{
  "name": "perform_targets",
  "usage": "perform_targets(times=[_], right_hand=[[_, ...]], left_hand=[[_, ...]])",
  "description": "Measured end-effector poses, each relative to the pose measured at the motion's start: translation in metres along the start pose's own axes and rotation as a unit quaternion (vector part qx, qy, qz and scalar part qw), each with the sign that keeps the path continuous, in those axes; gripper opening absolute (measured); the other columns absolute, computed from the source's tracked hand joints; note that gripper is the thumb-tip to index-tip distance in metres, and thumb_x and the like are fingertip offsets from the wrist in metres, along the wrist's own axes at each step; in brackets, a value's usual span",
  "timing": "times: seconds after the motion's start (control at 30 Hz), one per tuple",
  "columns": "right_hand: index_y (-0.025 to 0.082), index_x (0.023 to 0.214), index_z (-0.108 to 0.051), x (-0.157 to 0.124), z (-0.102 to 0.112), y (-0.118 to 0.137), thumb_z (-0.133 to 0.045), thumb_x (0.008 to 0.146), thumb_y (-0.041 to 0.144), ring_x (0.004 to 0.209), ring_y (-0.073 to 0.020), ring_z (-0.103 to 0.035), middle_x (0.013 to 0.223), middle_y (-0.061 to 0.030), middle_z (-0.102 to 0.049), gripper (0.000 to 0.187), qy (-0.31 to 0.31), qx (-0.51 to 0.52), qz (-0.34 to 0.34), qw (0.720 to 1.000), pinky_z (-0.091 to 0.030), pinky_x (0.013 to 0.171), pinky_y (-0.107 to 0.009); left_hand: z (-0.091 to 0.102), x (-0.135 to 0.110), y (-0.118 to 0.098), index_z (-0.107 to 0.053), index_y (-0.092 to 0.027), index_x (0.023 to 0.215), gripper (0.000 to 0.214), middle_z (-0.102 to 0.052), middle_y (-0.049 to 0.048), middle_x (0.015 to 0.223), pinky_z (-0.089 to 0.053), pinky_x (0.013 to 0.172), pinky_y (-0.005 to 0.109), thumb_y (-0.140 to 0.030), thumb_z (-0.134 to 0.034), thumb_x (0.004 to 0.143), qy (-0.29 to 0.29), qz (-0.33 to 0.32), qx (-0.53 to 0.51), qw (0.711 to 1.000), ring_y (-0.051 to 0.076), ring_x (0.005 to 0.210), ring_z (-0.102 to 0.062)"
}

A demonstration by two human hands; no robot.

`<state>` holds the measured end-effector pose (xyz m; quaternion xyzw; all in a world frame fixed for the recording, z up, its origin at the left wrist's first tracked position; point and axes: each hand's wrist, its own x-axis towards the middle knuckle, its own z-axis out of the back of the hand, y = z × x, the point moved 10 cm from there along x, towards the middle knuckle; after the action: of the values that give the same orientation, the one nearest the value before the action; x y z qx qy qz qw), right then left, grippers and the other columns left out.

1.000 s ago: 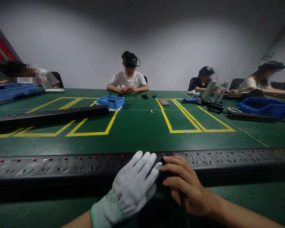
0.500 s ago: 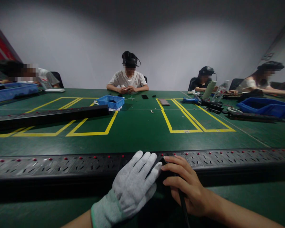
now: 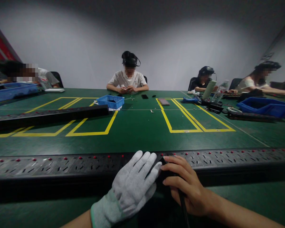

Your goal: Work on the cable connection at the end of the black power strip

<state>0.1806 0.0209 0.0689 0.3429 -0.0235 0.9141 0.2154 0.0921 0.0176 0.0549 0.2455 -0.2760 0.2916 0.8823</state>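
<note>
A long black power strip (image 3: 61,164) with red switches lies across the green table (image 3: 137,129) right in front of me. My left hand (image 3: 130,186), in a pale grey glove, rests flat on the strip with its fingers stretched out. Beside it, my bare right hand (image 3: 185,186) curls its fingers round a black plug (image 3: 164,162) at the strip's top face. The plug's black cable (image 3: 183,205) runs back under my palm toward me. The two hands touch at the fingertips.
A second black power strip (image 3: 49,115) lies at the left, over yellow taped rectangles (image 3: 92,133). A small blue bin (image 3: 110,101) stands mid-table, a larger one (image 3: 266,107) at the right, a blue tray (image 3: 11,90) far left. Several people sit along the far and right sides.
</note>
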Motion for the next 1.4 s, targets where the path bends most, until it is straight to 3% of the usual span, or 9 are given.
perform_targets(times=[0.87,1.0,1.13,1.3,1.4], right_hand=[[0.020,0.100,-0.056,0.002,0.001,0.001,-0.046,0.078,0.005,0.126,-0.0208,-0.045,0.113,-0.0070,-0.064,0.029,-0.004,-0.017,0.000,1.000,-0.038,0.104,-0.043],[0.017,0.116,-0.048,0.000,0.012,-0.006,-0.049,0.079,0.005,0.127,-0.0245,-0.044,0.122,-0.0117,-0.059,0.039,-0.060,-0.044,-0.017,0.997,-0.041,0.101,-0.047],[0.018,0.116,-0.051,-0.002,0.013,-0.017,-0.057,0.081,0.009,0.120,-0.0245,-0.051,0.120,-0.0122,-0.060,0.037,-0.082,-0.072,-0.041,0.993,-0.047,0.096,-0.044],[0.017,0.117,-0.053,-0.002,0.011,-0.012,-0.053,0.082,0.003,0.117,-0.0232,-0.054,0.119,-0.0120,-0.063,0.037,-0.073,-0.074,0.017,0.994,-0.049,0.094,-0.042],[0.019,0.111,-0.058,0.006,0.019,-0.018,-0.054,0.085,0.008,0.110,-0.0208,-0.060,0.115,-0.0102,-0.065,0.029,-0.062,-0.049,-0.003,0.997,-0.053,0.089,-0.036]], left_hand=[[-0.002,-0.002,0.000,-0.050,-0.011,0.128,0.046,-0.051,0.0150,0.132,-0.041,0.104,0.049,-0.026,-0.053,0.084,0.008,0.000,0.002,1.000,0.029,0.124,-0.046],[-0.001,-0.002,0.001,-0.048,-0.012,0.130,0.048,-0.051,0.0145,0.132,-0.041,0.104,0.048,-0.026,-0.052,0.084,0.009,0.002,0.011,1.000,0.029,0.124,-0.046],[0.002,0.001,0.000,-0.050,-0.011,0.127,0.044,-0.054,0.0138,0.130,-0.041,0.104,0.047,-0.025,-0.051,0.085,0.000,0.001,0.017,1.000,0.028,0.123,-0.048],[0.006,0.001,0.009,-0.052,-0.008,0.125,0.045,-0.054,0.0167,0.128,-0.044,0.101,0.046,-0.026,-0.051,0.084,-0.011,0.042,0.040,0.998,0.029,0.121,-0.049],[0.007,-0.007,0.021,-0.049,-0.007,0.127,0.052,-0.051,0.0190,0.131,-0.043,0.101,0.047,-0.037,-0.051,0.085,-0.023,0.090,0.053,0.994,0.030,0.123,-0.047]])
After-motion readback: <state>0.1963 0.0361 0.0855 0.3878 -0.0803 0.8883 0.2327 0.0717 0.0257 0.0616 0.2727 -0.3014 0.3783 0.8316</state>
